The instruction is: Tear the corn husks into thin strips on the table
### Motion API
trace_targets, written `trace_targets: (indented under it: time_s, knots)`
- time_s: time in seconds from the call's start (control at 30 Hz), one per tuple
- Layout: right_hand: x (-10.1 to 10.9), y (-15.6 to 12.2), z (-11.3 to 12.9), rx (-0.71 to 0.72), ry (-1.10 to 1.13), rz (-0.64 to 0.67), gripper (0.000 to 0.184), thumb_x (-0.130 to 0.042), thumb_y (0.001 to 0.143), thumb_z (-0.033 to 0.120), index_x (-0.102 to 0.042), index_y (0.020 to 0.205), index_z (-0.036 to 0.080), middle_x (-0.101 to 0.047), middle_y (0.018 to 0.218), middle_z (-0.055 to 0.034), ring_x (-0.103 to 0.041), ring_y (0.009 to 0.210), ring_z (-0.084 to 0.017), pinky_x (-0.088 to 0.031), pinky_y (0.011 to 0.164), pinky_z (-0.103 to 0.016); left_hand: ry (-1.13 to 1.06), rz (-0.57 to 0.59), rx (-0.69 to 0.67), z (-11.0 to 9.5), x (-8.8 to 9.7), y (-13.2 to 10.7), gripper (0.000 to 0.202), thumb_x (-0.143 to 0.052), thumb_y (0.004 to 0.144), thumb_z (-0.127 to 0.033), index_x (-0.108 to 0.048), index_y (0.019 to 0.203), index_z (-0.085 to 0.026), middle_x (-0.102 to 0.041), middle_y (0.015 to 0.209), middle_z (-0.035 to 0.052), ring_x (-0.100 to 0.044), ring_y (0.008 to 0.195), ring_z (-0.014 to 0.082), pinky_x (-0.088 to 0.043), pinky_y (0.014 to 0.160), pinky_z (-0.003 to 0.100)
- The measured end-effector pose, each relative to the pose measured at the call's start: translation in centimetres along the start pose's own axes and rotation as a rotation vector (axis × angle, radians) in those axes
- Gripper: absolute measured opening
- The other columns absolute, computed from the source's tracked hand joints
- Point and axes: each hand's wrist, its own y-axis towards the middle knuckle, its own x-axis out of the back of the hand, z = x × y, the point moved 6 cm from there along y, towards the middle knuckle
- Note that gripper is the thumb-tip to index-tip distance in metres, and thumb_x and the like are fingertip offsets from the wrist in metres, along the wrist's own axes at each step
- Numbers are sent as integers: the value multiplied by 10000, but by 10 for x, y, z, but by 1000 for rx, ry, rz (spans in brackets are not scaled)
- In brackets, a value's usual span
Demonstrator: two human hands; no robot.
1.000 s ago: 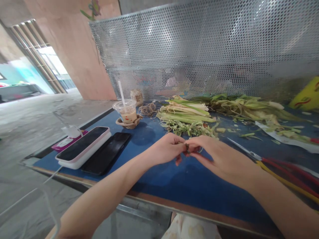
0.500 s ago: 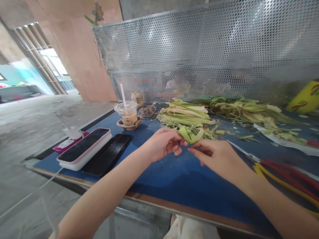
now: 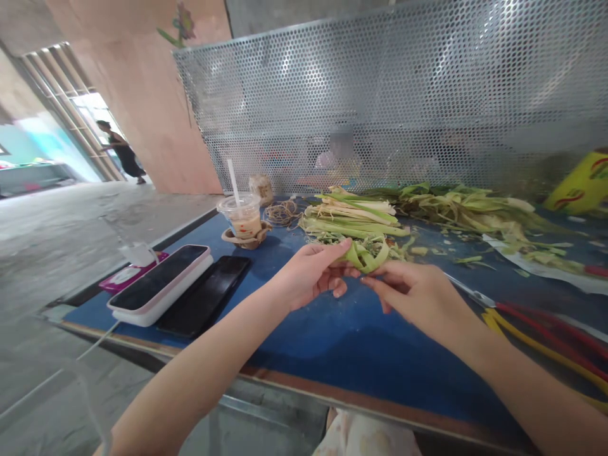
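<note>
Between my hands is a green leaf strip (image 3: 368,261), bent into a loop above the blue table (image 3: 327,354). My left hand (image 3: 313,273) pinches its left side, the thumb on top and the fingers curled beneath. My right hand (image 3: 413,294) grips its lower right edge between thumb and fingers; the fingertips are partly hidden. Just behind the loop lie shredded green scraps (image 3: 332,238) and a stack of pale green stalks or leaves (image 3: 354,218). To the right of my right hand rests a metal tool with red and yellow handles (image 3: 489,304).
Leafy husks (image 3: 465,212) are heaped at the back right, near a yellow package (image 3: 582,183). A drink cup (image 3: 243,221), twine (image 3: 282,213) and a jar (image 3: 261,189) stand back left. Phones (image 3: 204,297) lie at left. A perforated metal screen (image 3: 380,95) rises behind.
My left thumb has moved up onto the loop's left side. The leaf strip stays in nearly the same place. A walking person has appeared by the far-left doorway.
</note>
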Motion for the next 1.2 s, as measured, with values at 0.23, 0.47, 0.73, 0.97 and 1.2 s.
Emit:
trace_targets:
  time_s: [0.23,0.47,0.73,0.97,1.2]
  knots:
    - [1,0,1,33,-135,-28,230,-471,818,366,-628,748,214,-554,453,46,-491,381,-94,-359,416,-204,30,29,-63,3,2,5,246,-578,774,-281,-617,660,-66,-558,543,0,-429,363,18,-307,342,161]
    - [10,-2,5,68,-218,-20,241,-467,784,255,-528,561,188,-519,443,39,-464,405,-85,-334,429,-202,45,146,-10,2,-2,-1,90,-600,739,-125,-638,680,-68,-598,634,-5,-461,373,3,-343,379,151]
    - [29,-2,-3,-7,-54,6,291,-463,756,233,-479,469,186,-460,371,41,-419,350,-75,-315,388,-203,-42,106,32,-1,1,-1,117,-576,742,-77,-687,779,-66,-641,650,47,-483,474,24,-338,402,140]
    - [25,-2,-6,-119,192,82,285,-442,775,254,-493,504,185,-467,366,43,-396,305,-62,-306,337,-183,-73,183,-20,4,-6,1,217,-679,638,-84,-673,853,-116,-657,963,100,-561,697,86,-381,488,165]
    - [9,-3,3,-41,133,171,252,-437,821,268,-526,602,180,-494,455,42,-425,406,-69,-324,418,-199,-58,173,-129,15,-16,7,247,-738,593,-140,-580,782,-123,-614,651,-6,-541,535,63,-341,454,174]
